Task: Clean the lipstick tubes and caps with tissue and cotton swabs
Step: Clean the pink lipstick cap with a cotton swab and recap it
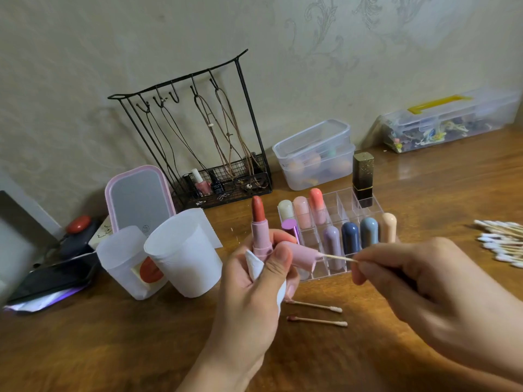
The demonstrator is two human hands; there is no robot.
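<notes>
My left hand point(249, 281) grips three things at once: an open pink lipstick tube point(259, 233) standing upright with its red-brown bullet showing, its pink cap point(302, 254) lying sideways with the mouth to the right, and a folded white tissue point(254, 264). My right hand point(424, 281) pinches a cotton swab point(338, 257) whose far tip is inside the cap's mouth. Two used swabs point(315, 314) lie on the wooden table just below my left hand.
A clear acrylic organizer point(343, 222) holds several capped lipsticks and a tall black-gold one point(362, 178). A pile of clean swabs point(502, 243) lies at the right edge. Two white cups point(184, 256), a pink-framed mirror point(138, 199), a wire rack point(215, 154) and clear boxes point(315, 154) stand behind.
</notes>
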